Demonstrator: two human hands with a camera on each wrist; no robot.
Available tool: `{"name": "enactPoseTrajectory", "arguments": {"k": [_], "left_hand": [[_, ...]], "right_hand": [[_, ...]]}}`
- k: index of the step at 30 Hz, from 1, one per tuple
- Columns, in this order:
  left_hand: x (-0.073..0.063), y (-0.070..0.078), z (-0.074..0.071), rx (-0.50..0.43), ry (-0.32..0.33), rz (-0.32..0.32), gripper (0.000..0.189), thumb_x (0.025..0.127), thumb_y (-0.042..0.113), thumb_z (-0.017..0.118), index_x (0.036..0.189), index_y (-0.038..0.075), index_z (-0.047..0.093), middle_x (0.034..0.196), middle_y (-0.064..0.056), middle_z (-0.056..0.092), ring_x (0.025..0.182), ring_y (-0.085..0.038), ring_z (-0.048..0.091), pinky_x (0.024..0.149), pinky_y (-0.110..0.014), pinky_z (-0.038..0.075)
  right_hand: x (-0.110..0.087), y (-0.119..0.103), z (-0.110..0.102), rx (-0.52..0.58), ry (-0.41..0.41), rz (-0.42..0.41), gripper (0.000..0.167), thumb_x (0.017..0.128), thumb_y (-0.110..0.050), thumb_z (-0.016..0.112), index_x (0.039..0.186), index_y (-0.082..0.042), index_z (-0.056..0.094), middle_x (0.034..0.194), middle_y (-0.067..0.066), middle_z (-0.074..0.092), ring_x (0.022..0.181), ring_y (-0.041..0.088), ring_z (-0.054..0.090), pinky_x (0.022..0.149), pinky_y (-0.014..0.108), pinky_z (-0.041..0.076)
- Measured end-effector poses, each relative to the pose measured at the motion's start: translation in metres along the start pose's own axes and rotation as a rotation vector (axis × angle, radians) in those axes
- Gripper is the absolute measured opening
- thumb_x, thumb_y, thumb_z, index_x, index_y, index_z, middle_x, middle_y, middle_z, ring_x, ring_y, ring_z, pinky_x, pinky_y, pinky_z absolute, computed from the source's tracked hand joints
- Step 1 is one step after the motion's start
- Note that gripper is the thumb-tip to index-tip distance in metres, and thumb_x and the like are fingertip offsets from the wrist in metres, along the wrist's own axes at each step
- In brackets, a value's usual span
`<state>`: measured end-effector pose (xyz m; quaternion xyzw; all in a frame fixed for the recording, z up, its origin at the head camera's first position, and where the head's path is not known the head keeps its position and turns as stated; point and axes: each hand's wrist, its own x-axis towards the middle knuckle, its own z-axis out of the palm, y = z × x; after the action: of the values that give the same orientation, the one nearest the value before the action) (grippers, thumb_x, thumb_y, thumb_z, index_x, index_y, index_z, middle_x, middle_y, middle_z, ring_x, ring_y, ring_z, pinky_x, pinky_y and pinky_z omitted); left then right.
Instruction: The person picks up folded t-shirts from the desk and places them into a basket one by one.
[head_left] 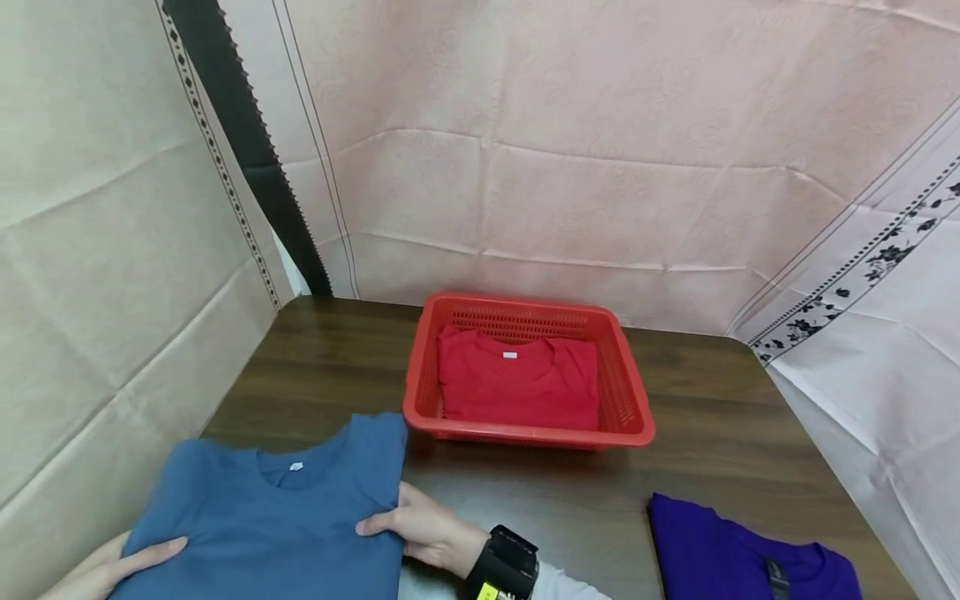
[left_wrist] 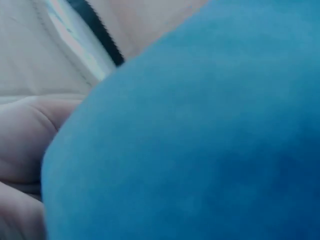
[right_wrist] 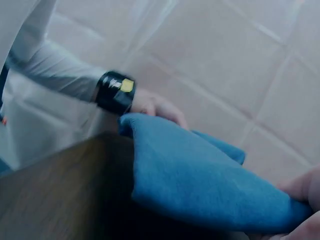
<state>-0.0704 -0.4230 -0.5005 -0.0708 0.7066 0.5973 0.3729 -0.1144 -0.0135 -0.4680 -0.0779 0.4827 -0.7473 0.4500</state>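
A folded blue T-shirt, collar and small white label facing up, is held between both hands at the front left of the table. My left hand grips its left side, thumb on top and fingers underneath. On the other side my right hand pinches the right edge the same way. Blue cloth fills most of the left wrist view. From the right wrist view, the folded shirt stretches between the two hands over the table's edge.
Behind the blue shirt's right corner stands a red plastic basket with a folded red T-shirt inside. A folded purple T-shirt lies at the front right of the wooden table. Pale cloth sheets hang around the table.
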Motion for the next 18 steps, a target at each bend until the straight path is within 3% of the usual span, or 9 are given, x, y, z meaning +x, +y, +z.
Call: {"name": "enactPoseTrajectory", "arguments": {"k": [2,5,11,14,15,17,18], "left_hand": [[-0.010,0.004,-0.001,-0.014,-0.004,-0.001,0.089,0.112,0.041,0.027,0.140,-0.017,-0.034,0.146,-0.050,0.001,0.118,-0.029,0.056,0.102,-0.057,0.045],[-0.027,0.018,0.003,-0.011,0.041,-0.011,0.090,0.111,0.043,0.025,0.138,-0.017,-0.037,0.144,-0.051,-0.004,0.114,-0.031,0.058,0.101,-0.059,0.045],[-0.053,0.053,0.023,0.079,0.184,-0.049,0.093,0.110,0.049,0.024,0.142,-0.021,-0.027,0.147,-0.051,0.002,0.112,-0.038,0.061,0.098,-0.058,0.049],[-0.059,0.068,0.029,0.063,0.193,-0.028,0.091,0.111,0.047,0.027,0.144,-0.021,-0.025,0.136,-0.050,0.029,0.110,-0.034,0.063,0.098,-0.053,0.051],[-0.061,0.073,0.030,0.038,0.167,-0.003,0.091,0.111,0.046,0.027,0.144,-0.020,-0.025,0.127,-0.046,0.043,0.095,-0.035,0.065,0.094,-0.053,0.053],[-0.059,0.085,0.034,-0.025,0.136,0.026,0.089,0.111,0.044,0.029,0.146,-0.015,-0.028,0.130,-0.042,0.045,0.095,-0.032,0.066,0.095,-0.052,0.054],[-0.058,0.091,0.036,-0.082,0.109,0.035,0.089,0.111,0.043,0.031,0.147,-0.010,-0.030,0.128,-0.032,0.051,0.096,-0.032,0.066,0.097,-0.052,0.052]], "right_hand": [[-0.005,-0.010,0.005,0.005,-0.019,-0.004,0.060,0.095,0.013,0.053,0.149,-0.009,0.039,0.147,0.010,0.052,0.133,0.026,0.052,0.114,0.047,0.039],[-0.013,-0.028,0.013,-0.001,-0.040,-0.013,0.055,0.097,0.009,0.054,0.147,-0.010,0.042,0.145,0.008,0.053,0.129,0.024,0.053,0.114,0.047,0.039],[-0.031,-0.059,0.021,-0.032,-0.090,-0.055,0.053,0.099,0.004,0.053,0.148,-0.009,0.038,0.146,0.009,0.051,0.129,0.025,0.053,0.114,0.047,0.040],[-0.039,-0.072,0.019,-0.047,-0.095,-0.085,0.058,0.099,0.005,0.053,0.151,-0.009,0.034,0.148,0.011,0.048,0.131,0.027,0.052,0.114,0.047,0.040],[-0.042,-0.075,0.017,-0.052,-0.092,-0.094,0.059,0.099,0.005,0.054,0.152,-0.010,0.033,0.149,0.011,0.048,0.131,0.027,0.051,0.114,0.047,0.040],[-0.048,-0.084,0.012,-0.063,-0.078,-0.114,0.061,0.098,0.005,0.054,0.153,-0.009,0.032,0.150,0.011,0.047,0.132,0.028,0.051,0.113,0.047,0.041],[-0.051,-0.088,0.008,-0.063,-0.073,-0.122,0.061,0.098,0.005,0.054,0.153,-0.009,0.032,0.150,0.012,0.047,0.133,0.028,0.051,0.113,0.046,0.041]]}}
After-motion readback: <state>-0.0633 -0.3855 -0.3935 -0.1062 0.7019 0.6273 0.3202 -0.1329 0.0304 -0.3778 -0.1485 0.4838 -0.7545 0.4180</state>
